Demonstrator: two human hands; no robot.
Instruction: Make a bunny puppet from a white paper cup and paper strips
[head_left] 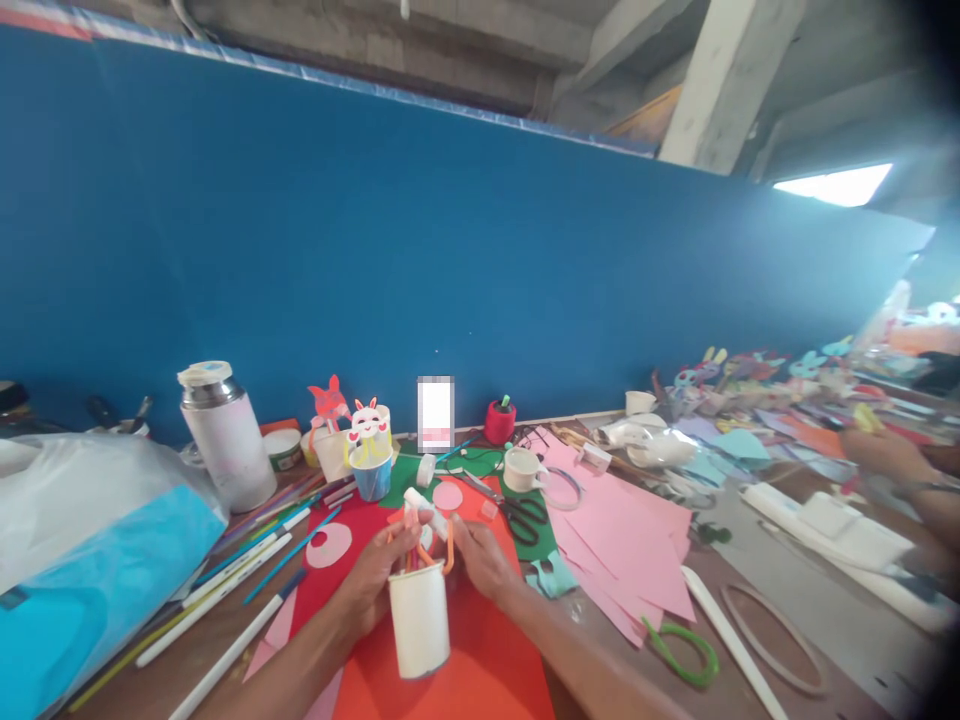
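A plain white paper cup [420, 622] is held up over an orange-red sheet [495, 665] in the middle of the table. At the cup's left rim my left hand [379, 570] is closed around a small bundle of thin sticks or strips rising from the cup. My right hand [480, 558] pinches an orange bent strip [450, 545] at the right rim. Between the hands, a white piece [424, 508] stands above the cup; its lower part is hidden. Decorated cups, one a blue cup [373, 473] with a rabbit face, stand behind to the left.
Black scissors [525, 515] and pink sheets [622, 540] lie right of my hands. Markers [217, 590], a bottle [227, 440] and a plastic bag [90, 560] are on the left. A blue partition [450, 240] stands behind. Another person's hand [885, 455] is at far right.
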